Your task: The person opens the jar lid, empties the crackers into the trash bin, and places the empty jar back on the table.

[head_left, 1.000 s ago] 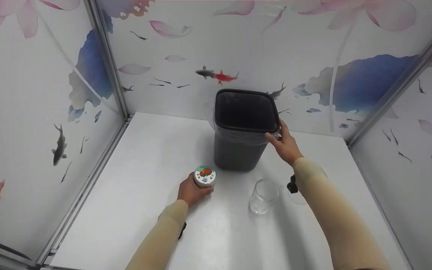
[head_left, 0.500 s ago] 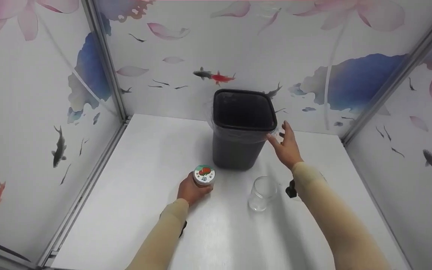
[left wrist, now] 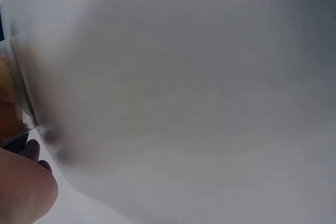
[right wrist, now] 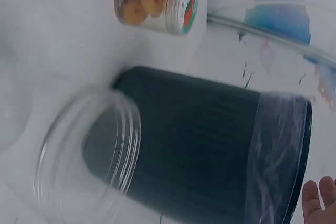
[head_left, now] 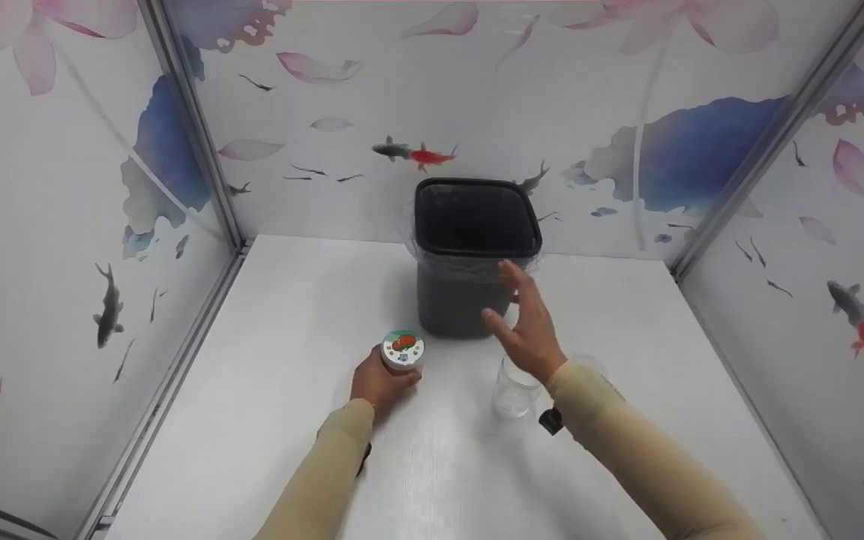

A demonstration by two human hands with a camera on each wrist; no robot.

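Observation:
My left hand (head_left: 378, 386) grips a clear lidded jar (head_left: 403, 349) upright on the table. The lid is white and green with a red picture, and the right wrist view shows yellow-orange pieces inside the jar (right wrist: 149, 3). In the left wrist view only part of that hand (left wrist: 26, 190) and jar (left wrist: 9, 98) appear. My right hand (head_left: 533, 330) is in the air with fingers spread, holding nothing. It is in front of a dark bin (head_left: 451, 296) and partly covers an open clear jar (head_left: 514, 394).
A clear plastic liner (right wrist: 278, 150) is folded over the bin's rim. A round transparent piece (head_left: 589, 365), perhaps a lid, lies partly behind the right forearm. Printed panels (head_left: 342, 97) with metal corner posts enclose the white table (head_left: 282, 322) at the back and sides.
My right hand has let go of the bin's right rim and moved left and toward me. The left hand keeps its hold on the jar. The head view has shifted slightly.

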